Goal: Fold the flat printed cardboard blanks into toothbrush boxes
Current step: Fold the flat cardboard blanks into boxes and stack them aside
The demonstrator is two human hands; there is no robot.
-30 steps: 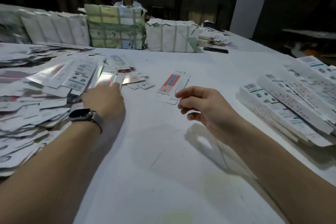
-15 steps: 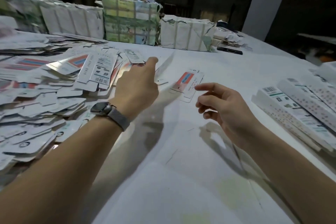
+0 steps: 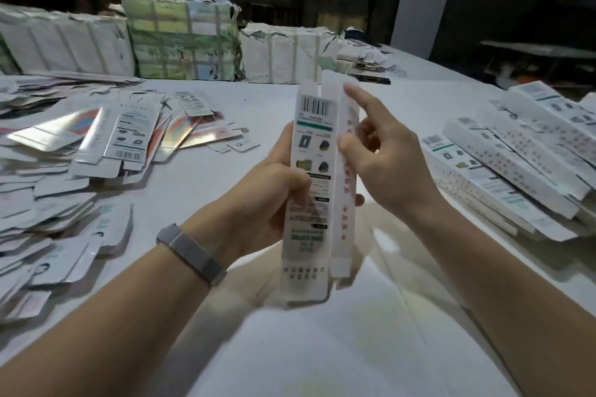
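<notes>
Cardboard blank (image 3: 314, 171): thin, smooth white card, long and narrow, printed with a barcode near the top, a green band, small product pictures and dark text blocks lower down. It is held upright above the desk (image 3: 322, 348) in mid-frame, long axis near vertical, barcode end up and tilted slightly away from the camera. One long side panel, carrying red characters, is bent forward along a crease, and end flaps project at top and bottom.

Left hand (image 3: 274, 200): grip closed round the blank's left edge at mid-height, thumb on the printed face, fingers behind. A grey mesh-textured band sits on that wrist.

Right hand (image 3: 383, 167): thumb presses the creased side panel and the fingers curl behind it; index finger raised and extended beside the top flap.

Desk surface: matte white sheet with faint creases. To the left, a loose heap of flat blanks (image 3: 64, 171), some with glossy, reflective faces. To the right, folded boxes (image 3: 503, 171), long rectangular tubes stacked side by side, lying diagonally. Strapped paper-wrapped bundles (image 3: 183, 39) stand along the far edge.
</notes>
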